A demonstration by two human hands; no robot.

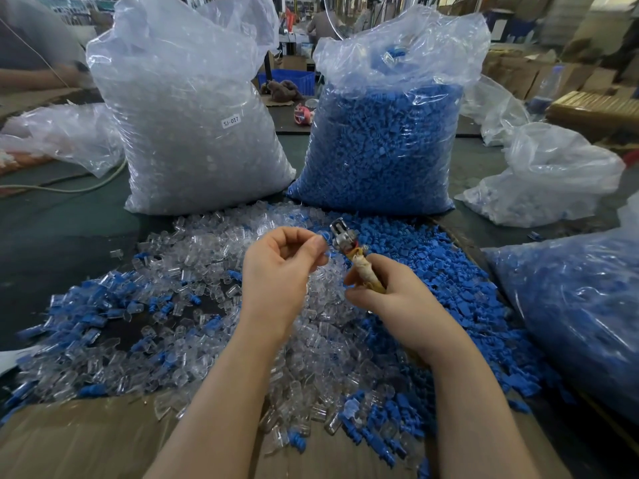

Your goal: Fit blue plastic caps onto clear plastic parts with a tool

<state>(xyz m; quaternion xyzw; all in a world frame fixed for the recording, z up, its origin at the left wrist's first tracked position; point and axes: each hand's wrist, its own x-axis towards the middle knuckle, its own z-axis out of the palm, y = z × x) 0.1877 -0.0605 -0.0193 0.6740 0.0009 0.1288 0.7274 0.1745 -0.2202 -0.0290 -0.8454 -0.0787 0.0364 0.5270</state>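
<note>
Blue cap being offered to a hand tool.
A small blue cap (322,235) is pinched by the left hand (281,261), just left of the metal head of the tool (345,242), whose wrapped handle is gripped by the right hand (387,299).

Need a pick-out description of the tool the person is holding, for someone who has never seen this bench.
Start at the tall bag of blue caps, standing right of the bag of clear parts. Just in front of it, above the loose pile, the right hand grips the tool. It is the only metal item there: a silvery head on a handle wrapped in pale, worn tape, pointing at the left hand.
</note>
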